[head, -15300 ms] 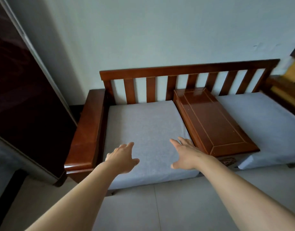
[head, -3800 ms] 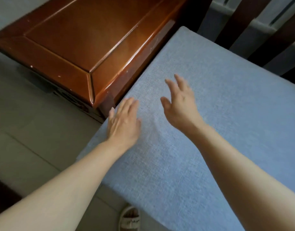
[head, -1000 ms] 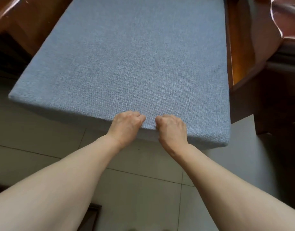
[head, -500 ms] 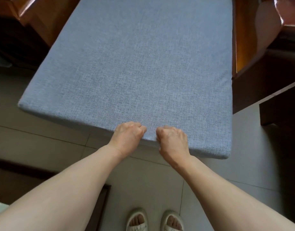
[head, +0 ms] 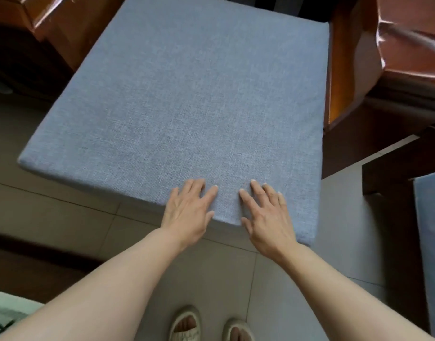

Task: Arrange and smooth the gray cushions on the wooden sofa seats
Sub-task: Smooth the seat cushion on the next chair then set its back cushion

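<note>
Gray cushion [head: 186, 107] stretches away ahead of both hands, its near edge under the palms. Left hand [head: 188, 212] lies flat on that edge, fingers straight and spread, gripping nothing. Right hand [head: 266, 217] just beside it, likewise flat and spread, empty. Wooden sofa frame [head: 344, 70] stands beyond and right of the right hand. Tiled floor [head: 63, 217] below the wrists.

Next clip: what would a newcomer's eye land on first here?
The big gray cushion fills the middle of the view, its front edge overhanging the tiled floor. The left hand and right hand lie flat with fingers spread near that front edge. Glossy wooden sofa arms flank it, and sandalled feet show below.
</note>
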Demonstrator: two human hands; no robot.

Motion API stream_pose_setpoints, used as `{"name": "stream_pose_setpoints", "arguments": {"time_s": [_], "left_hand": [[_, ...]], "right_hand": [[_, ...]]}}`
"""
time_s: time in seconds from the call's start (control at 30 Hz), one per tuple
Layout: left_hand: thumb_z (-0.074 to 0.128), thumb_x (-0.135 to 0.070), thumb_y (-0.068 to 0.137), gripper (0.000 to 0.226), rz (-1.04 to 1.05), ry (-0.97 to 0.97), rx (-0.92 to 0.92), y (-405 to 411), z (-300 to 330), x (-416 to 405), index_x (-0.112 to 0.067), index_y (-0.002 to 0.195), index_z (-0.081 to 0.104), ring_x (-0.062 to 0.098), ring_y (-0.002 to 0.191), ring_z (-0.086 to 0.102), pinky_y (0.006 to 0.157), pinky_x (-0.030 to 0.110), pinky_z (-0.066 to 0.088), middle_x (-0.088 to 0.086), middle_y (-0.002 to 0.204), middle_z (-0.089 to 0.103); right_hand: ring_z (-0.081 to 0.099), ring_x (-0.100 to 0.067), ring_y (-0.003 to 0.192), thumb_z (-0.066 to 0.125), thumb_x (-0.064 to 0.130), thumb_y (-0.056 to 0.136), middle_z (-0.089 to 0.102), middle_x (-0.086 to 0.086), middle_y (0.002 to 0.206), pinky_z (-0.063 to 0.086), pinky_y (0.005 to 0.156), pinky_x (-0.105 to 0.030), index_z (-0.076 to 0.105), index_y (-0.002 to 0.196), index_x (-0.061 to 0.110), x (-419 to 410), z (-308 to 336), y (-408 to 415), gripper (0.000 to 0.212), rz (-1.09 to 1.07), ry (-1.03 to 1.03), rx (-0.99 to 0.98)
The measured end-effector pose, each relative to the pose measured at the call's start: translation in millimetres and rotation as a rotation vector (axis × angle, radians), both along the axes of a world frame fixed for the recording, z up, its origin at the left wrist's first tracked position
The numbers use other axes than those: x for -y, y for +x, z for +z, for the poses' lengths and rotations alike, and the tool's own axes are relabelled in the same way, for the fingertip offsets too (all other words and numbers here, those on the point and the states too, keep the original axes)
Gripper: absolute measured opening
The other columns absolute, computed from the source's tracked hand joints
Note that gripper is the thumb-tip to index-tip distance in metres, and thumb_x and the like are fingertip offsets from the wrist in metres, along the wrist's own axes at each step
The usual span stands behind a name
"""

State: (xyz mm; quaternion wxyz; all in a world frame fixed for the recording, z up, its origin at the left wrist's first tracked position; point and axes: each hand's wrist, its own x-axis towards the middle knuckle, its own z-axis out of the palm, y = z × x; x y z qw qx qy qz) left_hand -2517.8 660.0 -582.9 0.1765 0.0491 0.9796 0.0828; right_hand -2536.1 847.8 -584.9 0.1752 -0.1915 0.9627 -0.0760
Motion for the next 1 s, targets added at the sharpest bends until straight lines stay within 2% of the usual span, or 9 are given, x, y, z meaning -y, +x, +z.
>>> {"name": "stream_pose_setpoints", "arguments": {"time_s": [0.07, 0.13, 0.27, 0.4, 0.5, 0.6, 0.73, 0.87, 1.0], "left_hand": [[0.04, -0.044, 0.098, 0.059, 0.069, 0.039, 0.118, -6.9, 0.6, -16.9, -0.038, 0.15, 0.01, 0.024, 0.146, -0.004, 0.114, 0.049, 0.012, 0.002, 0.158, -0.007], [0.039, -0.045, 0.099, 0.062, 0.119, 0.071, 0.181, -13.4, -1.1, -35.3, -0.043, 0.149, 0.004, 0.024, 0.145, -0.02, 0.115, 0.053, 0.008, 0.0, 0.157, -0.024], [0.037, -0.05, 0.098, 0.065, 0.203, 0.056, 0.198, -28.1, -4.5, -78.2, -0.046, 0.148, -0.003, 0.027, 0.142, -0.029, 0.111, 0.062, 0.007, 0.003, 0.154, -0.033], [0.033, -0.059, 0.094, 0.071, 0.341, 0.008, 0.176, -33.1, -17.5, -124.2, -0.049, 0.144, -0.016, 0.031, 0.137, -0.036, 0.107, 0.068, 0.004, 0.002, 0.15, -0.04], [0.024, -0.063, 0.094, 0.07, 0.444, -0.046, 0.119, -29.6, -34.1, -155.2, -0.048, 0.139, -0.026, 0.028, 0.136, -0.038, 0.108, 0.068, -0.002, -0.003, 0.147, -0.044], [0.016, -0.065, 0.091, 0.065, 0.546, -0.036, 0.04, -24.6, -47.8, -168.9, -0.049, 0.135, -0.029, 0.022, 0.137, -0.037, 0.109, 0.064, -0.006, -0.009, 0.145, -0.044], [-0.006, -0.068, 0.076, 0.067, 0.565, -0.046, -0.052, -22.0, -56.8, -171.5, -0.05, 0.137, -0.026, 0.018, 0.138, -0.036, 0.109, 0.064, -0.006, -0.012, 0.147, -0.04], [0.005, -0.067, 0.082, 0.068, 0.568, -0.037, -0.161, -19.5, -66.8, -171.1, -0.047, 0.146, -0.009, 0.019, 0.143, -0.025, 0.109, 0.065, -0.002, -0.009, 0.156, -0.024], [0.02, -0.063, 0.087, 0.066, 0.559, -0.045, -0.286, -18.2, -78.0, -172.8, -0.042, 0.149, 0.01, 0.024, 0.147, -0.004, 0.108, 0.066, 0.006, -0.003, 0.161, 0.001]], "right_hand": [[-0.008, -0.026, 0.147, 0.045, 0.037, 0.097, -0.005, 0.002, 0.161, -0.005, 0.117, -0.046, 0.011, 0.151, 0.032, -22.7, 1.2, -15.3, 0.065, 0.003, 0.073, 0.047], [-0.013, -0.024, 0.146, 0.043, 0.04, 0.097, -0.011, 0.006, 0.16, -0.007, 0.116, -0.048, 0.005, 0.152, 0.035, -42.3, 2.6, -30.6, 0.067, -0.003, 0.093, 0.086], [-0.02, -0.017, 0.145, 0.036, 0.054, 0.094, -0.03, 0.018, 0.151, -0.005, 0.117, -0.043, -0.011, 0.149, 0.041, -84.3, -6.8, -60.2, 0.073, 0.158, 0.136, 0.116], [-0.033, -0.011, 0.139, 0.005, 0.068, 0.076, -0.036, 0.024, 0.144, -0.017, 0.114, -0.037, -0.023, 0.14, 0.045, -108.0, -24.7, -74.1, 0.073, 0.328, 0.043, 0.08], [-0.03, -0.01, 0.14, 0.01, 0.065, 0.084, -0.027, 0.022, 0.15, -0.025, 0.11, -0.031, -0.015, 0.144, 0.043, -122.1, -42.6, -82.1, 0.069, 0.401, -0.059, 0.027], [-0.018, -0.013, 0.145, 0.023, 0.06, 0.09, -0.009, 0.015, 0.158, -0.018, 0.114, -0.034, 0.002, 0.151, 0.035, -131.5, -57.3, -86.8, 0.069, 0.442, -0.168, -0.033], [-0.004, -0.019, 0.148, 0.032, 0.057, 0.091, 0.006, 0.009, 0.16, -0.006, 0.117, -0.039, 0.017, 0.152, 0.028, -134.9, -66.7, -87.3, 0.069, 0.456, -0.268, -0.117], [0.004, -0.02, 0.148, 0.038, 0.055, 0.09, 0.015, 0.007, 0.159, 0.001, 0.117, -0.042, 0.024, 0.151, 0.026, -135.9, -73.4, -85.6, 0.069, 0.441, -0.35, -0.188], [0.011, -0.02, 0.148, 0.043, 0.054, 0.089, 0.023, 0.006, 0.157, 0.008, 0.118, -0.044, 0.033, 0.148, 0.024, -136.2, -83.5, -84.2, 0.068, 0.423, -0.423, -0.28]]}}
